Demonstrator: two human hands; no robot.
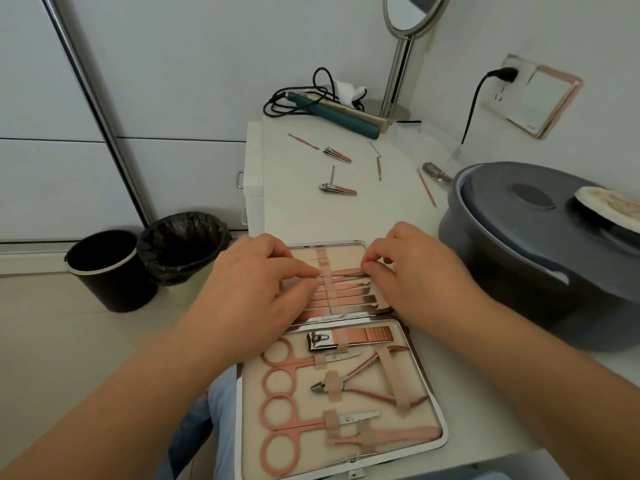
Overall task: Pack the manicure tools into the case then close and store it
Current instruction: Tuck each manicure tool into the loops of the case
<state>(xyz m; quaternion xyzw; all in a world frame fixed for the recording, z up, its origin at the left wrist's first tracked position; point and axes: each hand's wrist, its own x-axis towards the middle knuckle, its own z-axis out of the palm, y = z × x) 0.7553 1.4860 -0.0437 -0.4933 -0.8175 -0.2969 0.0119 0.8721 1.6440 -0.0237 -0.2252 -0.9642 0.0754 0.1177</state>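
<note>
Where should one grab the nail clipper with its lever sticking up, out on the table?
Pinch the nail clipper across its flat pink body, coming from above. It lies flat on the white table, apart from other tools, with its long sides free. Its thin lever looks raised and would likely swivel if gripped.

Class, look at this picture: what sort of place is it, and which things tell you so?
Probably a home dressing corner or bedroom: a stand mirror, a plugged-in hair straightener and two waste bins beside a white table.
</note>
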